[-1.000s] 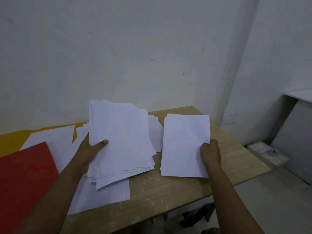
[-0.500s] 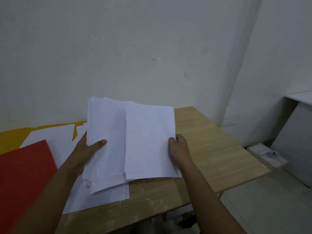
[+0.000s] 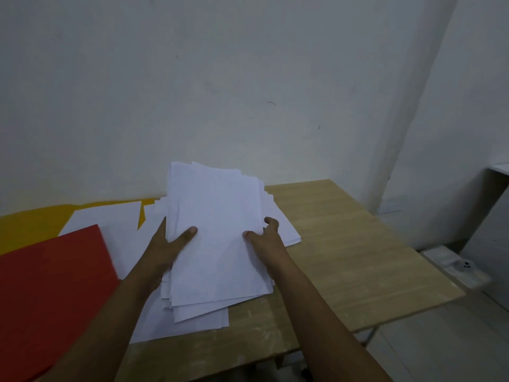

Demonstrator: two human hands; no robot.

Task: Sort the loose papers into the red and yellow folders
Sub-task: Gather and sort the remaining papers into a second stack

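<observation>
Wooden table (image 3: 344,244), uneven white paper stack (image 3: 217,232); hands gripping

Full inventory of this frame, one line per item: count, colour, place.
paper stack: one, white, held up over the table centre
loose sheets: several, white, flat on table under and left of the stack
red folder: one, red, near left
yellow folder: one, yellow, far left by the wall, partly under sheets
table: one, light wood
box: one, whitish, floor at right
left hand: grips the stack's left edge
right hand: grips the stack's right edge
</observation>
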